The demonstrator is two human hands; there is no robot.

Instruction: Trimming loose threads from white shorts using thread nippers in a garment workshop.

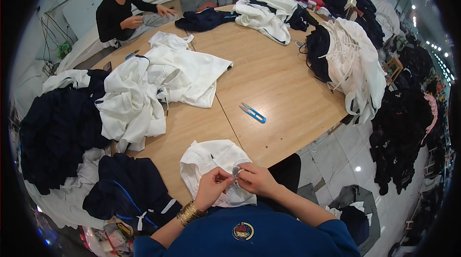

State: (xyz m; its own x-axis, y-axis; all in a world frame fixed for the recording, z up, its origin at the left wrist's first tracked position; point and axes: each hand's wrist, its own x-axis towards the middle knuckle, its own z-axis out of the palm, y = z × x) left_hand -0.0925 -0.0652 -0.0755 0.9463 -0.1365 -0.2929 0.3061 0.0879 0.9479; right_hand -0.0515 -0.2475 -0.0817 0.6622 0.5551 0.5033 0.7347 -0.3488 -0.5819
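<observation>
A white garment (222, 154) lies bunched at the table's near edge and over my lap. Above it my left hand (214, 184) and my right hand (255, 179) come together, fingertips almost touching. Both are closed in a pinch at a small grey piece (235, 171); its exact kind is too small to make out. A bit of white cord or cloth shows by the right fingertips. Blue-handled thread snips (253, 113) lie on the table ahead of my hands, apart from them.
White garments (182, 77) are heaped at the left, beside dark navy clothes (60, 122). A navy garment with blue piping (127, 187) hangs near my left arm. More white clothing (357, 65) drapes over the table's right edge. Across the wooden table (269, 79) a person in black (117, 12) handles grey cloth.
</observation>
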